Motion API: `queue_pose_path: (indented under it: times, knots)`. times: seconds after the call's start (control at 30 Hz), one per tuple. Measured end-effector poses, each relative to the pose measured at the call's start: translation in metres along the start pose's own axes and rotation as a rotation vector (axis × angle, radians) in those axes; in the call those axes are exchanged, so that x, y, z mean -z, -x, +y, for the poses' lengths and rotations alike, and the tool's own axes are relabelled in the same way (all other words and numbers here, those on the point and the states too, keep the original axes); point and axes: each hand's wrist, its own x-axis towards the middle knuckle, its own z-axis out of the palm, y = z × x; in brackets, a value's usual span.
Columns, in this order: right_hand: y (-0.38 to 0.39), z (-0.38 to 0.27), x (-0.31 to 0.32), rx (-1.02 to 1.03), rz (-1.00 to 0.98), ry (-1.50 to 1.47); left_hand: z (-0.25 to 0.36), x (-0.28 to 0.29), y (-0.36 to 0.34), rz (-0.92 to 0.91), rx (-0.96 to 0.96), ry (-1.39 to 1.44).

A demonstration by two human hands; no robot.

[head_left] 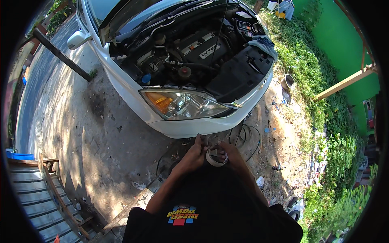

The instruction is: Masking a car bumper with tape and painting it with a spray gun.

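A pale roll of tape (215,163) is held close to the front of my dark shirt. My right hand (229,150) grips it, with fingers reaching into the ring. Just left of the roll, my left hand (196,151) is closed, thumb and fingertips drawn together near the tape. Whatever lies between those fingertips is too small to make out. Ahead of both hands stands a white car (190,128) with its hood raised. Its headlight (184,106), with an amber corner, faces me, and the engine (202,48) lies exposed behind it.
A dark hose or cable (257,141) coils on the dirt ground right of my hands. Green plants (336,150) and a green wall (336,52) line the right side. A slatted metal structure (30,190) stands at lower left, and a dark pole (60,54) leans at upper left.
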Motion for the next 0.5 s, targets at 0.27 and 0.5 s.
queue_pose_path:
  times: [0.27, 0.5]
  knots:
    - [0.000, 0.008, 0.016, 0.024, -0.014, -0.169, -0.004, -0.010, -0.003, 0.166, -0.134, -0.016]
    - [-0.002, 0.001, 0.011, 0.018, -0.053, -0.028, -0.011, 0.004, 0.001, 0.103, 0.122, 0.188]
